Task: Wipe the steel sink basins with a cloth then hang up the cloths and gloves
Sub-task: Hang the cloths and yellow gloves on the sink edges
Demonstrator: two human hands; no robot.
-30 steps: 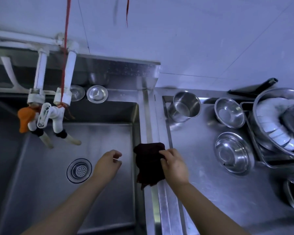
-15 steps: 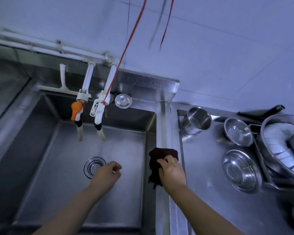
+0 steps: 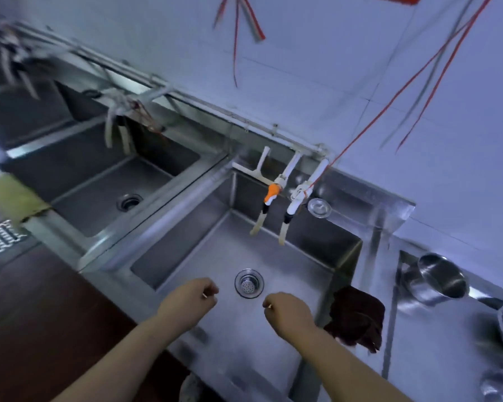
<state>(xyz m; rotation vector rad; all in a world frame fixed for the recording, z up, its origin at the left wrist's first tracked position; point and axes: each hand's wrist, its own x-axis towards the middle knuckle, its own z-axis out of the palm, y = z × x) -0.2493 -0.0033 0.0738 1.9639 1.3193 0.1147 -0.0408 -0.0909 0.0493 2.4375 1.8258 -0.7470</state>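
Observation:
A dark red cloth [image 3: 356,317] hangs draped over the right rim of the near steel sink basin [image 3: 186,250]. My right hand [image 3: 288,311] hovers over that basin just left of the cloth, fingers loosely curled, holding nothing. My left hand [image 3: 190,300] hovers over the basin's front left, fingers also loosely curled and empty. The round drain strainer [image 3: 249,283] lies between and slightly beyond my two hands. A second steel basin [image 3: 105,181] with its own drain sits to the left. No gloves are visible.
Two white taps [image 3: 291,204], one with an orange handle, hang over the near basin's back. Red strings [image 3: 389,103] run from the taps up the wall. Steel bowls and a cup [image 3: 439,281] stand on the drainboard at right. A yellow-green cloth [image 3: 9,198] lies far left.
My right hand let go of the dark red cloth and moved left over the basin. The view swung left, bringing the second basin into sight.

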